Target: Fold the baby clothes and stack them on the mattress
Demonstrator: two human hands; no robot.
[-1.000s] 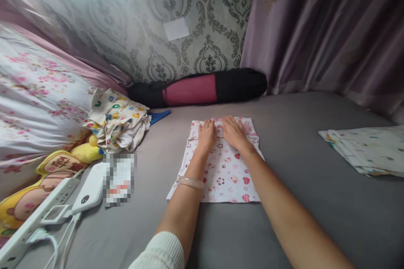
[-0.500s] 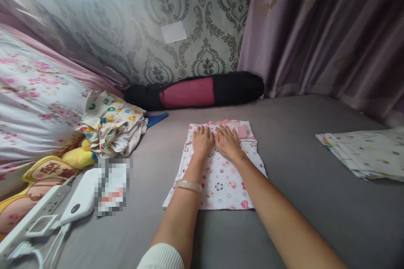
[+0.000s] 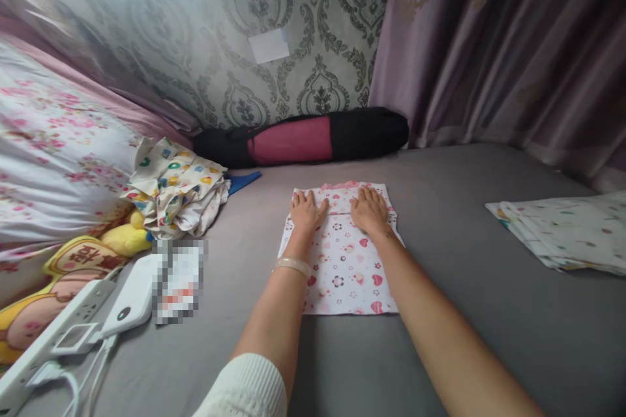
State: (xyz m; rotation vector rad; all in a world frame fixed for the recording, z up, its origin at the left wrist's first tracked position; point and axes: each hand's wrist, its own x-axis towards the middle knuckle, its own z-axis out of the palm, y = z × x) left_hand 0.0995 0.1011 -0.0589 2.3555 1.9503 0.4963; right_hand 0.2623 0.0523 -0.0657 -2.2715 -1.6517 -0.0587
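A white garment [image 3: 342,257] printed with pink hearts and flowers lies folded flat on the grey bed sheet. Along its far edge a strip is turned over, with a bit of pink trim showing behind. My left hand [image 3: 307,210] rests palm down on the strip's left end, fingers spread. On the strip's right part lies my right hand [image 3: 370,210], flat, its fingers stretched toward the far edge. Both forearms reach over the near part of the garment and hide its sides.
Crumpled printed clothes [image 3: 176,186] lie at left, near a yellow plush toy [image 3: 122,238]. A power strip [image 3: 53,339] and white power bank [image 3: 137,296] with cables sit at front left. Folded cloth [image 3: 567,231] lies right; a black and red bag [image 3: 298,139] lies by the wall.
My hands have moved apart, the left outward to the left and the right outward to the right, along the garment's far strip. The pink patch near the right hand is now covered.
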